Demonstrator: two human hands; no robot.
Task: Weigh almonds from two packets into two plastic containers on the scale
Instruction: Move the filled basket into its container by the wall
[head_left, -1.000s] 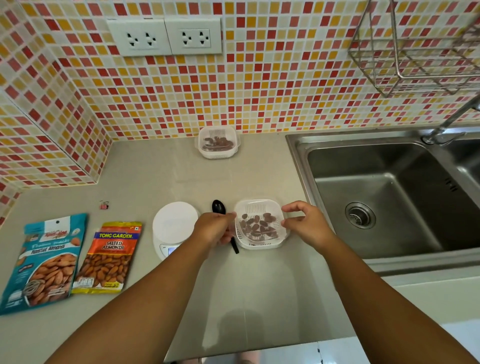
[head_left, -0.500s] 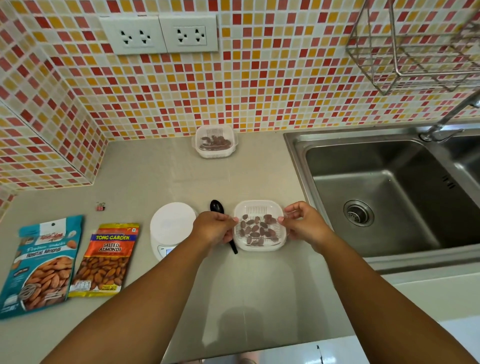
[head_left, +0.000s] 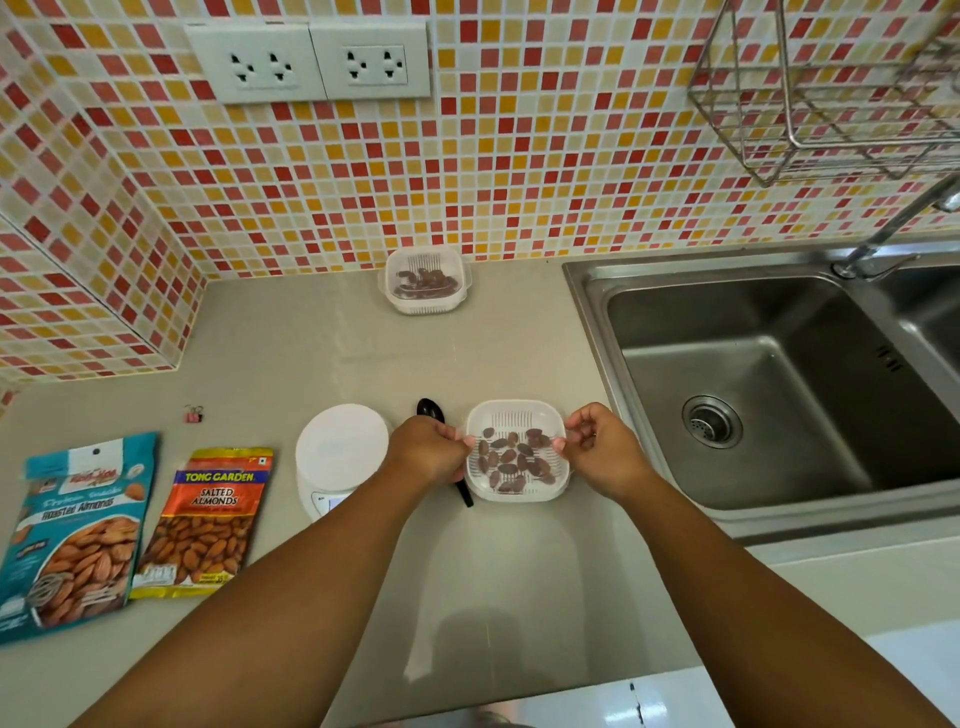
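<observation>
A white plastic container (head_left: 515, 415) with several almonds in it sits between my hands, right of the scale. My left hand (head_left: 428, 449) pinches its left rim and my right hand (head_left: 602, 451) pinches its right rim. The round white scale (head_left: 340, 452) stands bare just left of my left hand. A second white container (head_left: 423, 306) with almonds rests by the back wall. Two almond packets lie flat at the left: a teal one (head_left: 72, 535) and an orange one (head_left: 208, 519). A black spoon (head_left: 431, 408) lies between scale and container, partly hidden by my left hand.
A steel sink (head_left: 779, 384) with a tap (head_left: 904, 228) fills the right side, its rim close to my right hand. A small pink binder clip (head_left: 193, 414) lies behind the packets. A wire rack (head_left: 831, 88) hangs on the tiled wall.
The container has stayed between my hands right of the scale; both hands keep pinching its rims. The view has shifted slightly; nothing else moved.
</observation>
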